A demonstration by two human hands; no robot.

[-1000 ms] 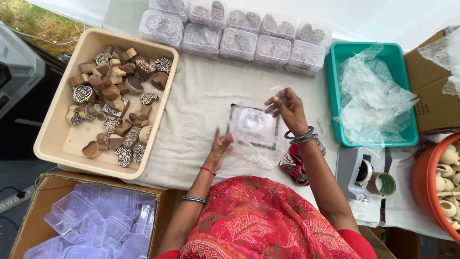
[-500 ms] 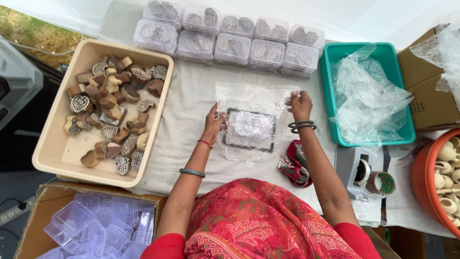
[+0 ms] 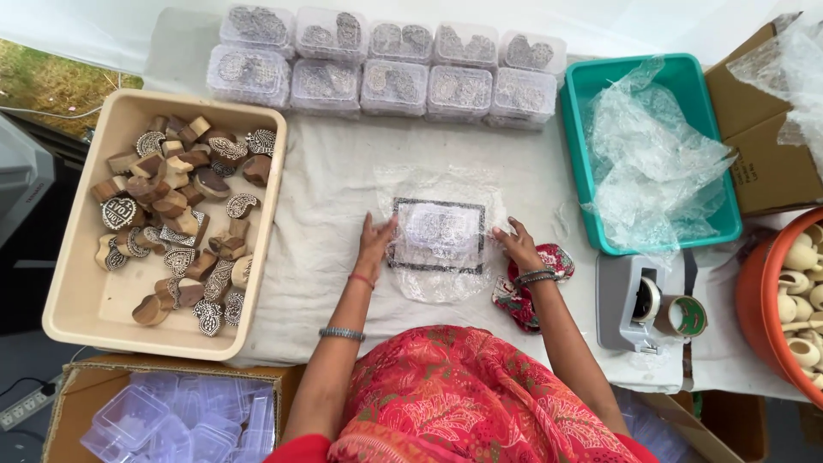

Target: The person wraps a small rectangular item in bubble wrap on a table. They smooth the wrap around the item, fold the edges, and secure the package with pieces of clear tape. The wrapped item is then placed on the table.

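Clear box (image 3: 439,234) now lies flat on the bubble wrap sheet (image 3: 441,283), no longer lifted. Left hand (image 3: 375,244) and right hand (image 3: 517,243) rest spread, flanking it, fingertips touching. Wrapping looks ready.

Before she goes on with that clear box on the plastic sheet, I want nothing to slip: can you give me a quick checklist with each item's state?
1. Clear box lies flat on the bubble-wrap sheet: ok.
2. Sheet shows past all four box sides: ok.
3. Left hand touches the box's left edge: ok.
4. Right hand rests at the right edge: ok.
5. Tape dispenser beside the right arm: ok.
6. Box lid fully shut: cannot tell.
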